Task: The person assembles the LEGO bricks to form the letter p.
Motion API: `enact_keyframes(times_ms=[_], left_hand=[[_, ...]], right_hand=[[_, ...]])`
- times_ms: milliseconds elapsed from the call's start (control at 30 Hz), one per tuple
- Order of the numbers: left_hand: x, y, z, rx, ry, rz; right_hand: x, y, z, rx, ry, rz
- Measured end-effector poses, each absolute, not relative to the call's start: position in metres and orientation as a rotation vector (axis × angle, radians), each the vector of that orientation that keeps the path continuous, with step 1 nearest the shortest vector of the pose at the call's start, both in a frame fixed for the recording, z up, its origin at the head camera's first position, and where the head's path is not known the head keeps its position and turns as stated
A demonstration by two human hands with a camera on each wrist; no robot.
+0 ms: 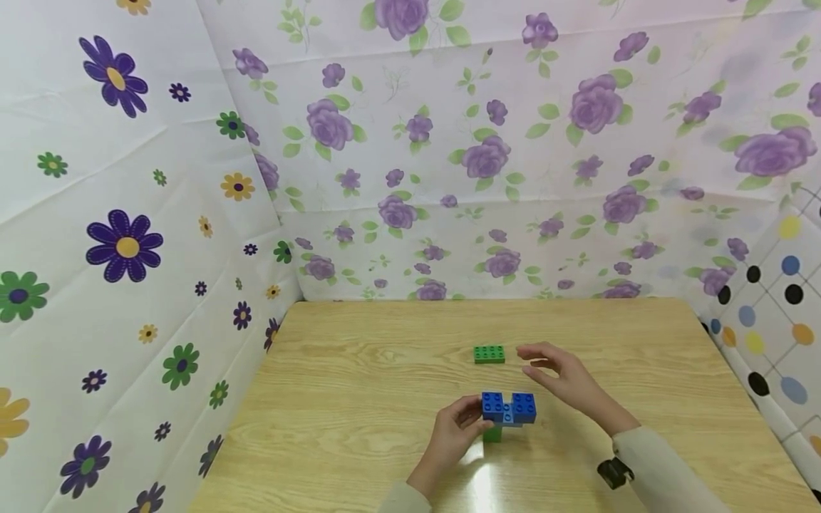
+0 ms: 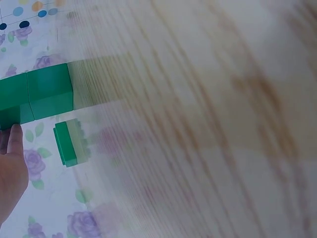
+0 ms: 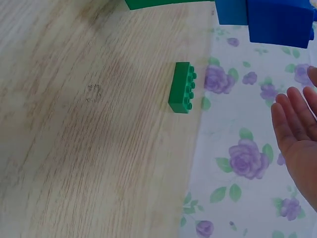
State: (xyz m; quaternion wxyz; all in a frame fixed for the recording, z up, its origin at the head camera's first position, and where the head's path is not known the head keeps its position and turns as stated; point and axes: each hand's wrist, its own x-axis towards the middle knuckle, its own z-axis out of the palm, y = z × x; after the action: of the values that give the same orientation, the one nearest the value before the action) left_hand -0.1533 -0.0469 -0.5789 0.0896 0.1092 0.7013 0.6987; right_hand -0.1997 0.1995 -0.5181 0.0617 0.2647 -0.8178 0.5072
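A structure of toy building bricks stands at the front of the table. Its top carries two dark blue bricks [image 1: 524, 407] with a lighter blue brick [image 1: 507, 413] between and below them, over a green column [image 1: 492, 433]. My left hand [image 1: 454, 433] holds it from the left, thumb in front. In the left wrist view that hand [image 2: 12, 178] has its fingertips at the green bricks [image 2: 49, 93]. My right hand [image 1: 567, 377] hovers with loosely bent fingers and nothing in them, right of a loose green brick [image 1: 489, 355]. That brick [image 3: 181, 88] lies studs up.
The wooden table [image 1: 359, 385] ends at a flowered cloth wall [image 1: 398, 256] behind. Another patterned cloth [image 1: 186, 299] hangs along the left, and a dotted one [image 1: 776, 335] along the right. A small black device [image 1: 614, 472] sits at my right wrist.
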Motion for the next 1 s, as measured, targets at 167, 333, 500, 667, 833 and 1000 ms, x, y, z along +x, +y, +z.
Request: enact_keyframes(times_ms=[167, 333, 500, 667, 833, 1000], left_hand=[[-0.153, -0.047, -0.578, 0.328, 2.082, 2.074], [-0.153, -0.047, -0.578, 0.338, 2.081, 2.075], [-0.153, -0.047, -0.579, 0.338, 2.079, 2.075], [-0.154, -0.047, -0.580, 0.316, 2.069, 2.079], [-0.154, -0.047, -0.580, 0.316, 2.069, 2.087], [-0.153, -0.046, -0.579, 0.318, 2.080, 2.085]], right_hand=[[-0.203, 0.190, -0.499, 0.753, -2.519, 1.604], [-0.215, 0.186, -0.507, 0.718, -2.517, 1.673], [-0.227, 0.183, -0.510, 0.710, -2.521, 1.694], [-0.239, 0.179, -0.517, 0.700, -2.521, 1.763], [-0.254, 0.172, -0.533, 0.693, -2.498, 1.786], [-0.274, 0.166, -0.561, 0.653, -2.549, 1.722]])
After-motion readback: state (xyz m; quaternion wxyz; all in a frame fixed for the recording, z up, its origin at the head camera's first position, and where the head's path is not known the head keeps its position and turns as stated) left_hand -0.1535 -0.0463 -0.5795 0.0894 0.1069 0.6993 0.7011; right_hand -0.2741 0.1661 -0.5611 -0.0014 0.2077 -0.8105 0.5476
